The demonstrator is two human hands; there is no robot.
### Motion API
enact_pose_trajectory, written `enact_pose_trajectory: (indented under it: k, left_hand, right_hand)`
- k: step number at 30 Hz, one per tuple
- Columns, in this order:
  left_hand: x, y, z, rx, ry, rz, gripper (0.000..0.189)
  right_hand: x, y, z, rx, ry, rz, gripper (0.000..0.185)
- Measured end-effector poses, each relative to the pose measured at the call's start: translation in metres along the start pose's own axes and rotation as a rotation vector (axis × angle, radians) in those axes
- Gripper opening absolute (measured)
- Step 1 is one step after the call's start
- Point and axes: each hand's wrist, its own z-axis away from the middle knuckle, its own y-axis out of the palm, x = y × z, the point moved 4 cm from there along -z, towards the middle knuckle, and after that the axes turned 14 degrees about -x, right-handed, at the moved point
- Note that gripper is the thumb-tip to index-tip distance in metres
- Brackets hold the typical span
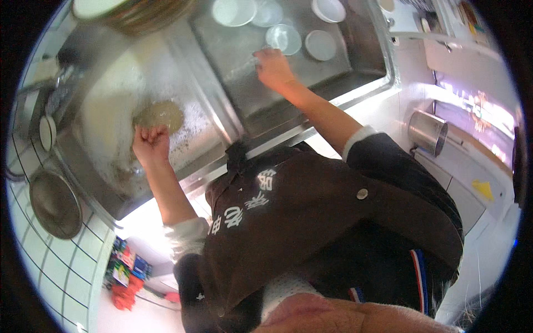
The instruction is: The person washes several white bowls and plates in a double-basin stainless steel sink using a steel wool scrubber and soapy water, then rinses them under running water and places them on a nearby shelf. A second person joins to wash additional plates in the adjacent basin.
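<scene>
A stainless-steel double sink (212, 108) lies before me. Over the left basin, which holds cloudy, foamy water (112, 87), my left hand (152, 145) is curled at the near edge of a round, yellowish-brown item (160, 118); whether it grips this is not clear. My right hand (272, 68) reaches over the right basin with bent fingers, its fingertips blurred; I cannot tell if something thin is between them. Just beyond it is a clear round container (284, 39). White round bowls or lids (320, 45) (329, 9) and another pale bowl (234, 10) lie farther back in that basin.
A large round metal bowl or pan (56, 204) stands against the tiled wall at left, below a small white round thing (47, 133). Stacked round ware (145, 16) rises behind the left basin. A metal pot (428, 132) lies on a surface at right.
</scene>
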Motion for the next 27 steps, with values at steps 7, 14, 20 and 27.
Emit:
enact_pose_trajectory:
  k: [7,14,20,27]
  left_hand:
    - [0.040,0.005,0.009,-0.014,-0.051,-0.011,0.017]
    - [0.049,0.017,0.038,0.050,0.110,-0.094,0.018]
    - [0.054,0.019,0.066,0.071,0.234,-0.081,0.017]
    - [0.034,0.053,0.100,0.221,0.429,0.040,0.019]
  right_hand:
    - [0.075,-0.014,-0.015,0.458,0.652,-1.432,0.034]
    - [0.244,-0.121,0.005,-0.311,-0.484,-1.168,0.029]
    - [0.280,-0.046,-0.026,0.669,-0.737,-0.781,0.042]
    - [0.279,-0.015,-0.051,0.815,-0.198,-1.024,0.040]
